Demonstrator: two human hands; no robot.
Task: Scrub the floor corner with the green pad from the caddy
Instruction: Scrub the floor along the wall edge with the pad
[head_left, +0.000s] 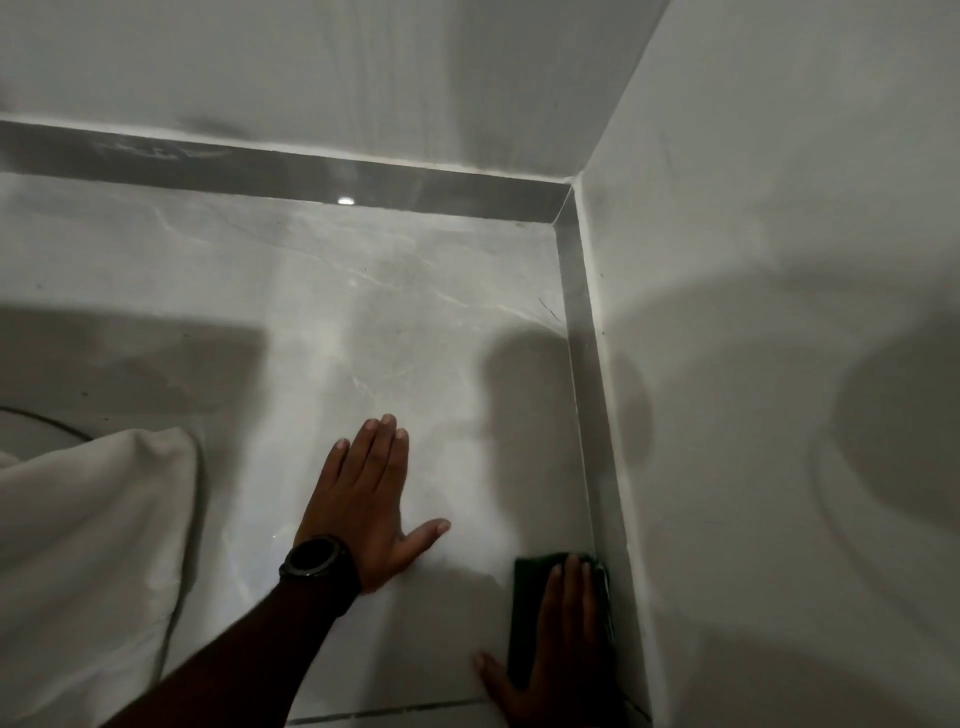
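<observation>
1. One green pad (527, 618) is lying flat on the floor (395, 322), low in the view, its far edge sitting right against the grey skirting strip (582, 374) of the right-hand wall (779, 260). It is looking thin, light and pliable, likely rough-faced; judged best worked by flat pressure from above, not by pinching an edge.
2. The right hand (558, 639) is pressing down on the pad with fingers stretched out flat, palm covering most of it, thumb resting on bare tile beside it; nothing is being gripped.
3. The left hand (371, 499) is lying open and flat on the tile, well apart from the pad, apparently bracing the body; a dark watch (318, 564) is sitting on its wrist.
4. The glossy tile is looking slippery, so the pad may be sliding easily under light pressure.
5. Edges: the skirting is blocking travel to the right; the far corner (566, 208), where the two walls are meeting, is lying well ahead of the pad.
6. Open room: bare tile is running forward along the skirting to that corner. A white cloth (93, 545) is bunching at the left, clear of this path.
</observation>
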